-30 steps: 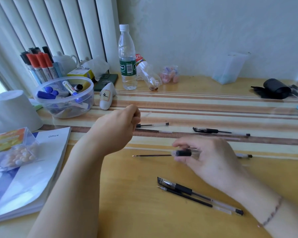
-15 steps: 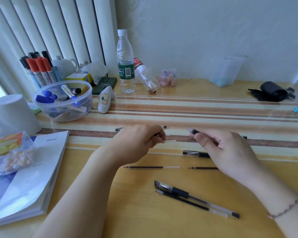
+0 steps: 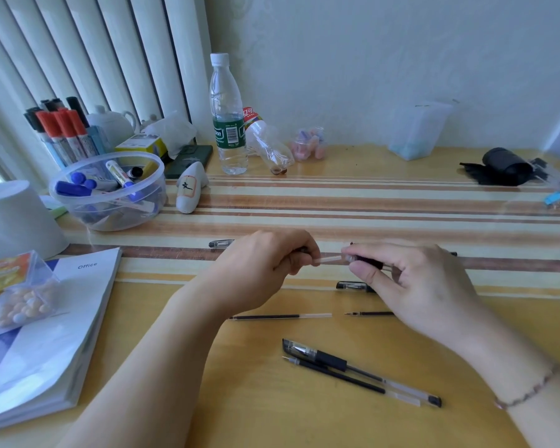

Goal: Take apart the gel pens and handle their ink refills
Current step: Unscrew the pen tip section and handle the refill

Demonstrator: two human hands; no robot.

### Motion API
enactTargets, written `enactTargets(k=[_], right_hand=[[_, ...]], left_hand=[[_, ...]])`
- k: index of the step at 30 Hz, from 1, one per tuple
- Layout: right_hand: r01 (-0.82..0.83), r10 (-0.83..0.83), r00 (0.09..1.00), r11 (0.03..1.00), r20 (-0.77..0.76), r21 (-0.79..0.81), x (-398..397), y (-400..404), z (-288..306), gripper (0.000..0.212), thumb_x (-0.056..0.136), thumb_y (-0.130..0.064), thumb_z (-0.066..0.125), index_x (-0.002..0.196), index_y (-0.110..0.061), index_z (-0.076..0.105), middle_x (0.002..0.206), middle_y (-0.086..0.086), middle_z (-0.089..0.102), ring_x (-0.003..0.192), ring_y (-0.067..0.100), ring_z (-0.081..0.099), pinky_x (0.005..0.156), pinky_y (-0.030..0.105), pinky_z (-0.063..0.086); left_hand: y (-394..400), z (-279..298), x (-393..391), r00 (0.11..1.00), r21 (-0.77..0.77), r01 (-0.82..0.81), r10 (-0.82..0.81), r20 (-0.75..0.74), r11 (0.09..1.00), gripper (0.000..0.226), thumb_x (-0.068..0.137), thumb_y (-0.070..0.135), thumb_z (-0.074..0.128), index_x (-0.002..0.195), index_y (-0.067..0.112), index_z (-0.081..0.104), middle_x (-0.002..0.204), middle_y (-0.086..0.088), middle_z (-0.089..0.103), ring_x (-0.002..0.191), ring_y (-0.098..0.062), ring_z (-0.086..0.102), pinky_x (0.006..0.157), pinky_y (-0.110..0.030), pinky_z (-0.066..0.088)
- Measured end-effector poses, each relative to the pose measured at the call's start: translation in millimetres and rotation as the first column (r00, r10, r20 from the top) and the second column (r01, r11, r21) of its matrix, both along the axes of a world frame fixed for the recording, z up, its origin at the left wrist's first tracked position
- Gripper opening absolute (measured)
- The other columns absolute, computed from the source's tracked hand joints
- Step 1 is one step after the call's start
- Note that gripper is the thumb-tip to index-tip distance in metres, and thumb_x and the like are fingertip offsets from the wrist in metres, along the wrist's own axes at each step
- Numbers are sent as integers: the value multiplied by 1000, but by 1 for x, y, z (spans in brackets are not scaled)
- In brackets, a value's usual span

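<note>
My left hand (image 3: pixel 265 266) pinches an ink refill (image 3: pixel 328 260), whose clear end sticks out toward the right. My right hand (image 3: pixel 411 286) grips a clear pen barrel (image 3: pixel 374 263) with a black grip, its open end touching the refill's tip. Both hover above the desk. Below them a loose refill (image 3: pixel 282 316) lies flat, with another refill (image 3: pixel 367 314) partly hidden under my right hand. A pen cap (image 3: pixel 353 286) lies beneath my right thumb. A whole gel pen (image 3: pixel 353 367) and a refill (image 3: pixel 340 376) lie side by side near the front.
A clear bowl of markers (image 3: pixel 110 192) and a water bottle (image 3: pixel 227 118) stand at the back left. A thick book (image 3: pixel 46 334) with a candy box (image 3: pixel 13 292) on it lies at the left. A pen cap (image 3: pixel 220 243) rests behind my left hand. A black roll (image 3: pixel 505 166) sits far right.
My two hands have come together: the refill's end in my left hand now meets the barrel in my right hand. Half a second ago they were apart.
</note>
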State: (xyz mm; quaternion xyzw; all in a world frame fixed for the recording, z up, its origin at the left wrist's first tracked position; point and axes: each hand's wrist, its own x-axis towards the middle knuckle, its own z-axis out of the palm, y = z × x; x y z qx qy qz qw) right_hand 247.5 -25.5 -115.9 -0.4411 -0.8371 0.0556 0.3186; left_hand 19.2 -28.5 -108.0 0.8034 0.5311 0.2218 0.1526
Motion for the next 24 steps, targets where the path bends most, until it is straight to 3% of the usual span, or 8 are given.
enactTargets(k=[3,7,12,15,18,21,24], right_hand=[[-20,20,1000,1000,13,11,0,-1,1,20,86,-34,66,103,-30,75,97,-20,72,64,-29,45,49,5,28],[-58,58,998,998,-10,-5,0,1,0,20,88,-41,62,104,-36,72,93,-22,71,62,-11,56,49,23,49],[-58,51,993,997,107,59,1,1,0,19,89,-45,59,103,-40,71,85,-22,69,50,-10,45,44,22,43],[-54,30,977,993,212,110,-4,-3,-2,19,87,-45,57,98,-38,72,81,-19,68,51,-7,39,45,24,45],[-11,-7,976,996,218,83,-10,-3,-9,24,88,-46,53,100,-35,71,82,-16,69,59,9,58,50,30,50],[23,-23,1000,999,-9,-39,-7,1,-12,20,89,-39,59,102,-30,71,87,-17,70,68,3,62,58,30,54],[2,-61,940,985,-337,-174,-5,4,-11,14,89,-29,60,100,-26,69,85,-12,69,75,7,64,68,29,56]], left_hand=[[-1,0,2,1000,6,20,-20,5,1000,25,98,17,46,96,38,59,74,13,57,76,-7,57,65,-27,47],[0,-1,2,1000,17,25,-25,-17,1000,20,98,21,48,95,38,60,73,14,57,73,-8,57,65,-31,49],[-2,-1,5,997,57,25,-21,-79,998,15,97,25,51,98,35,62,76,19,58,77,-6,58,70,-34,51],[-4,-7,12,984,225,76,-37,-175,971,15,94,34,51,99,34,66,85,16,66,83,-11,57,63,-32,48],[0,-13,16,966,465,102,23,-257,880,24,91,41,48,97,36,70,90,16,68,80,-15,58,49,-25,39],[3,-6,12,996,661,-60,88,-9,748,21,92,38,57,104,31,73,94,12,69,83,-18,61,52,-32,48],[3,0,7,954,677,-232,29,297,699,24,91,33,63,107,19,74,78,10,66,68,-10,58,59,-28,48]])
